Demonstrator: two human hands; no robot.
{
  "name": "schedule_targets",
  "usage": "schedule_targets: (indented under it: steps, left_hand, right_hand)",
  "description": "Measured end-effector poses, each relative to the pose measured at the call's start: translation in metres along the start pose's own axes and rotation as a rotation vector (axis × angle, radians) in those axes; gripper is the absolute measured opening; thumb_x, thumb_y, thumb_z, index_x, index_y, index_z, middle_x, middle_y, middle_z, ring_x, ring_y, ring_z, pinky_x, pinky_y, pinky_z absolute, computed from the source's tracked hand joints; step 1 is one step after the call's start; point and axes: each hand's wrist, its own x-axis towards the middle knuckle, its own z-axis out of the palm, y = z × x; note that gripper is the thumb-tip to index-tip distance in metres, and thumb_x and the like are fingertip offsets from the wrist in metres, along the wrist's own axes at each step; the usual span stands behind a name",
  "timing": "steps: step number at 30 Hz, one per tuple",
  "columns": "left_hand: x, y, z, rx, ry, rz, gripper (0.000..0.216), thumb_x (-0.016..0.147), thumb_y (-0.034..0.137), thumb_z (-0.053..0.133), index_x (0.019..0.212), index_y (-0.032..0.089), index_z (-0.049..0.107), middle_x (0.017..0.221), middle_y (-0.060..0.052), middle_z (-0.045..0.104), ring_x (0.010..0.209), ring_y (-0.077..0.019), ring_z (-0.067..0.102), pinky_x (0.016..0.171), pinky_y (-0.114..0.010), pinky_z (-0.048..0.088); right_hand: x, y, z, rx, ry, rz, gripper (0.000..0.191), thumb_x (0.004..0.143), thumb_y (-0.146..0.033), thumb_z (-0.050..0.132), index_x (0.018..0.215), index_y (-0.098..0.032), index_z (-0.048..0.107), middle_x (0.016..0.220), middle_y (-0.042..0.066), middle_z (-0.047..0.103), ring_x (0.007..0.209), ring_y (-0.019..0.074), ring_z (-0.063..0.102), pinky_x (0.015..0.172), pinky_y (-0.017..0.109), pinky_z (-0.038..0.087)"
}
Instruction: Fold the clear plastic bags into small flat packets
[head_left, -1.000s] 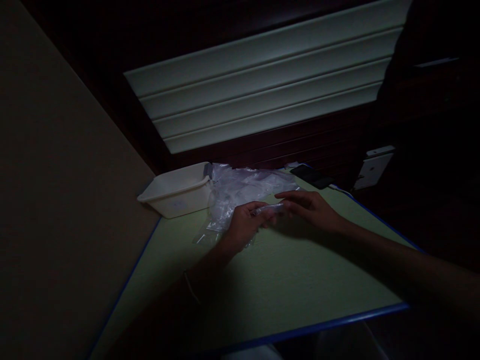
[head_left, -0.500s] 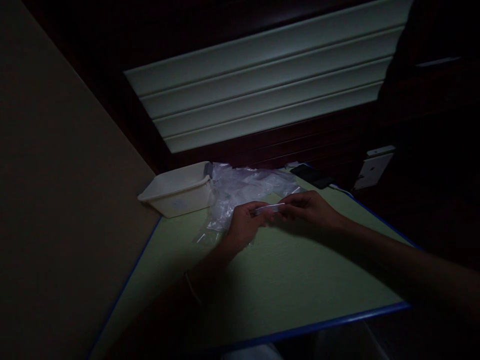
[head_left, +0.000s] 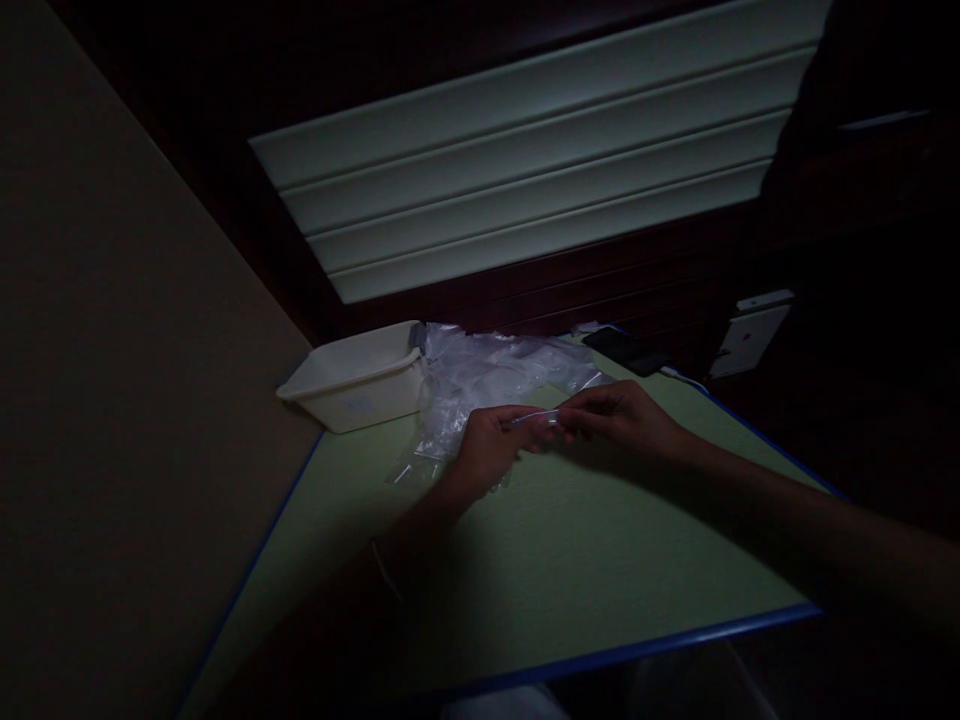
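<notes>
Both hands meet over the pale green tabletop (head_left: pixel 600 560), close to a heap of clear plastic bags (head_left: pixel 480 375). My left hand (head_left: pixel 491 445) pinches one end of a small clear plastic bag (head_left: pixel 535 415), seen nearly edge-on as a thin shiny strip. Thumb and fingers of my right hand (head_left: pixel 615 415) are closed on its other end. The room is dim, so whether anything lies inside the bag cannot be made out.
A cream plastic bin (head_left: pixel 360 380) stands at the back left against the wall. A dark flat object (head_left: pixel 626 352) with a white cable (head_left: pixel 682 378) lies at the back right. A white tablet-like device (head_left: pixel 750 340) is beyond the table's blue edge (head_left: pixel 645 640).
My right fingers have slid slightly left along the small bag, so less of its strip shows between the hands. The rest of the scene looks the same.
</notes>
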Motion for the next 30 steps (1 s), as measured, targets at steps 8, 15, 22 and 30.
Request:
schedule_targets:
  steps: [8,15,22,30]
  left_hand:
    - [0.0,-0.001,-0.002,0.051,0.004,-0.008,0.032,0.077,0.042,0.07,0.092,0.014,0.074,0.077,-0.008,0.074,0.059,-0.0132,0.063,0.058,-0.025,0.048]
    - [-0.001,0.002,-0.001,-0.044,-0.056,-0.048,0.029,0.078,0.039,0.07,0.091,0.014,0.074,0.083,-0.01,0.075,0.07,-0.016,0.068,0.06,-0.025,0.05]
    - [0.007,-0.005,-0.013,-0.163,-0.019,-0.081,0.037,0.072,0.039,0.077,0.095,0.01,0.071,0.089,-0.013,0.075,0.076,-0.0208,0.072,0.059,-0.026,0.052]
    - [0.011,-0.007,-0.02,-0.206,0.005,-0.082,0.035,0.07,0.036,0.078,0.09,0.009,0.071,0.087,-0.014,0.075,0.072,-0.0203,0.072,0.057,-0.024,0.051]
  right_hand:
    - [-0.001,-0.006,0.001,-0.002,-0.076,0.095,0.035,0.083,-0.045,0.062,0.091,-0.013,0.073,0.068,0.004,0.067,0.057,0.0116,0.056,0.051,0.024,0.038]
    - [0.001,0.001,-0.003,-0.033,-0.066,0.086,0.033,0.085,-0.044,0.059,0.075,-0.015,0.071,0.062,0.002,0.063,0.052,0.0092,0.048,0.049,0.024,0.033]
    - [0.002,0.002,-0.012,-0.082,-0.016,0.066,0.033,0.085,-0.045,0.059,0.074,-0.016,0.071,0.06,0.002,0.062,0.051,0.009,0.047,0.049,0.024,0.032]
    - [0.002,-0.006,-0.014,-0.112,0.018,0.091,0.037,0.083,-0.048,0.059,0.072,-0.015,0.07,0.058,0.001,0.061,0.049,0.0086,0.045,0.048,0.023,0.032]
